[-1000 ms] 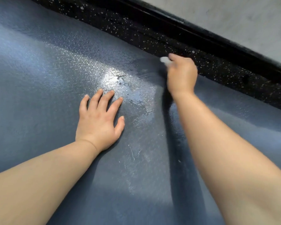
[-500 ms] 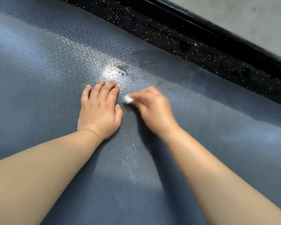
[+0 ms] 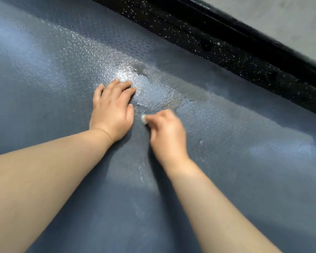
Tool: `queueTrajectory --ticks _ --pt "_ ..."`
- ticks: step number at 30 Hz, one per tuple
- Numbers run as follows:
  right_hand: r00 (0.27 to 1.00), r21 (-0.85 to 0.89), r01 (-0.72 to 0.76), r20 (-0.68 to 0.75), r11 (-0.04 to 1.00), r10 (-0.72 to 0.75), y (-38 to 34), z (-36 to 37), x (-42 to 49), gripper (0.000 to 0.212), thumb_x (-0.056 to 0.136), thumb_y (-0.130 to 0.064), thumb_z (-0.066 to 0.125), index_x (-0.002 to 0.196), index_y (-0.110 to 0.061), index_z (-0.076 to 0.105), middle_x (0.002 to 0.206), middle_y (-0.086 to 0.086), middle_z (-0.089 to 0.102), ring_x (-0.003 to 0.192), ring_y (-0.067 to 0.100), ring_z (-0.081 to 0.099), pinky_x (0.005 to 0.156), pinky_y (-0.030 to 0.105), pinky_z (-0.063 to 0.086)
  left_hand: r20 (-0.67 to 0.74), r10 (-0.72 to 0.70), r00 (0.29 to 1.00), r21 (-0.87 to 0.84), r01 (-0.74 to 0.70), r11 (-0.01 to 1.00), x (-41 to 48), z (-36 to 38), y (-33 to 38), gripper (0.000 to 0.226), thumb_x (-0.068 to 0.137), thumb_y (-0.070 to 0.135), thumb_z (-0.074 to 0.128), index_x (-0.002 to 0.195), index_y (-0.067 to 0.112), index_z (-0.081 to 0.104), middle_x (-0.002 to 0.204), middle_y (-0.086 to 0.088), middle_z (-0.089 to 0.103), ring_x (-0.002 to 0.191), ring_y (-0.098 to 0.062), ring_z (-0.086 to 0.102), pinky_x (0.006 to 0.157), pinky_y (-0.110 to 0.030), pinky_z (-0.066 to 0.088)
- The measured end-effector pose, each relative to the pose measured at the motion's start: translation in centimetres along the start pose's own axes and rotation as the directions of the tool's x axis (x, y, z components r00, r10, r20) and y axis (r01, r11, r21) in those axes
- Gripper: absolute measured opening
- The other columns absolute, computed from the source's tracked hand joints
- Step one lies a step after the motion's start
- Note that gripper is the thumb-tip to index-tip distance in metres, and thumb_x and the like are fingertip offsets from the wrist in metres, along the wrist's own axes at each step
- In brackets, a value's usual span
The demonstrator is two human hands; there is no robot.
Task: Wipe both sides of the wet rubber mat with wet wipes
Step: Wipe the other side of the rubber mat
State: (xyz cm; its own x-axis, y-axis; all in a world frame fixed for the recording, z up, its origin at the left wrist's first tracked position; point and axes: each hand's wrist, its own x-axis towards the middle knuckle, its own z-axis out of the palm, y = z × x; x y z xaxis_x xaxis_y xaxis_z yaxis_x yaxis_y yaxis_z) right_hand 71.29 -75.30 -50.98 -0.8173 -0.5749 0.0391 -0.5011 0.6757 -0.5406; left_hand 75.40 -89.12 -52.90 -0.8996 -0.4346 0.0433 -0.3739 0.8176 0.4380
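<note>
We wipe the rubber mat (image 3: 244, 161) spread under both our hands.
Our right hand (image 3: 167, 132) curls its fingers around a white wet wipe (image 3: 144, 119), on the mat just beside the left thumb; our left hand (image 3: 111, 112) lies flat, fingers straight, at the glossy wet patch (image 3: 153, 92).

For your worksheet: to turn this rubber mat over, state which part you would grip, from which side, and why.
Probably the far edge, the only border in view, where the rubber mat meets the speckled floor. The mat lies flat, so slide fingertips under from the floor side and pinch, clear of the slippery-looking wet patch.
</note>
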Motion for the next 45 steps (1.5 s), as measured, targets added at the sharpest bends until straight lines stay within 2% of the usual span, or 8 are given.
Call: queueTrajectory --ticks 3,7,11,22,32,37,41,45 --pt "0.98 0.193 0.064 0.174 0.979 -0.099 -1.4 -0.3 -3.4 0.017 0.083 -0.005 0.064 0.094 -0.013 0.075 0.086 0.009 0.062 0.082 0.023 0.06 0.078 0.015 0.039 0.038 -0.015 0.999 -0.062 0.018 0.998 0.5 -0.4 -0.5 0.045 0.093 0.023 0.043 0.137 0.017 0.048 0.147 0.0 0.038 0.142 -0.019 0.02 0.114 -0.034 0.001" --pt "0.946 0.223 -0.26 -0.134 0.939 0.294 2.4 -3.4 -0.5 0.021 0.088 -0.004 0.059 0.105 -0.009 0.071 0.103 0.01 0.062 0.097 0.019 0.058 0.079 -0.005 0.028 0.224 0.051 0.973 -0.094 -0.03 0.995 -0.1 -1.6 -1.6 0.05 0.096 0.022 0.048 0.144 0.017 0.037 0.155 0.001 0.022 0.145 -0.018 0.006 0.116 -0.033 -0.004" --pt "0.86 0.149 -0.463 -0.16 0.874 0.484 5.8 -4.1 2.7 0.025 0.094 -0.013 0.05 0.114 -0.013 0.067 0.119 0.007 0.058 0.108 0.018 0.057 0.09 0.013 0.035 0.169 0.005 0.986 -0.047 0.003 0.999 -6.0 -3.1 -2.1 0.045 0.094 0.028 0.048 0.137 0.015 0.048 0.15 -0.006 0.033 0.144 -0.027 0.015 0.117 -0.04 0.007" --pt "0.981 0.19 0.004 0.188 0.982 -0.04 -3.7 1.0 -7.9 0.016 0.085 -0.009 0.065 0.097 -0.013 0.074 0.088 0.005 0.061 0.083 0.02 0.058 0.073 0.014 0.037 -0.009 -0.23 0.973 0.134 0.229 0.964 -13.4 -4.5 -5.1 0.063 0.085 0.043 0.029 0.128 0.008 0.057 0.139 -0.02 0.044 0.134 -0.041 0.032 0.109 -0.055 0.018" --pt "0.801 0.081 -0.564 -0.189 0.822 0.569 5.6 -4.3 7.1 0.028 0.095 -0.013 0.049 0.117 -0.006 0.063 0.122 0.012 0.06 0.114 0.025 0.054 0.084 0.016 0.034 -0.051 -0.252 0.966 0.191 0.257 0.947 -11.4 -3.4 -6.6 0.062 0.085 0.043 0.028 0.131 0.011 0.055 0.141 -0.018 0.045 0.134 -0.038 0.033 0.108 -0.056 0.016" --pt "0.925 -0.146 -0.38 -0.047 0.913 0.377 -1.4 0.4 5.2 0.035 0.084 -0.001 0.043 0.056 -0.022 0.048 0.078 0.015 0.033 0.072 0.027 0.031 0.053 0.023 0.021 -0.057 -0.25 0.967 0.198 0.257 0.946 -11.4 -3.4 -6.5 0.059 0.086 0.04 0.03 0.13 0.01 0.055 0.14 -0.019 0.045 0.133 -0.04 0.033 0.107 -0.059 0.018" --pt "0.982 0.016 -0.099 0.164 0.995 0.095 -8.6 5.4 0.9 0.022 0.088 -0.005 0.053 0.094 -0.012 0.072 0.094 0.016 0.057 0.085 0.03 0.055 0.078 0.029 0.042 -0.044 -0.253 0.967 0.206 0.256 0.944 -11.4 -3.7 -6.4 0.059 0.086 0.039 0.031 0.131 0.01 0.055 0.141 -0.018 0.045 0.133 -0.04 0.034 0.107 -0.06 0.019" --pt "0.986 0.202 -0.151 0.107 0.968 0.131 -7.5 2.9 2.9 0.02 0.089 -0.014 0.06 0.106 -0.011 0.071 0.102 0.008 0.067 0.096 0.019 0.062 0.085 0.017 0.041 -0.041 -0.25 0.967 0.203 0.253 0.946 -11.4 -3.7 -6.4 0.059 0.086 0.039 0.03 0.13 0.01 0.055 0.14 -0.018 0.045 0.133 -0.04 0.034 0.107 -0.06 0.018"
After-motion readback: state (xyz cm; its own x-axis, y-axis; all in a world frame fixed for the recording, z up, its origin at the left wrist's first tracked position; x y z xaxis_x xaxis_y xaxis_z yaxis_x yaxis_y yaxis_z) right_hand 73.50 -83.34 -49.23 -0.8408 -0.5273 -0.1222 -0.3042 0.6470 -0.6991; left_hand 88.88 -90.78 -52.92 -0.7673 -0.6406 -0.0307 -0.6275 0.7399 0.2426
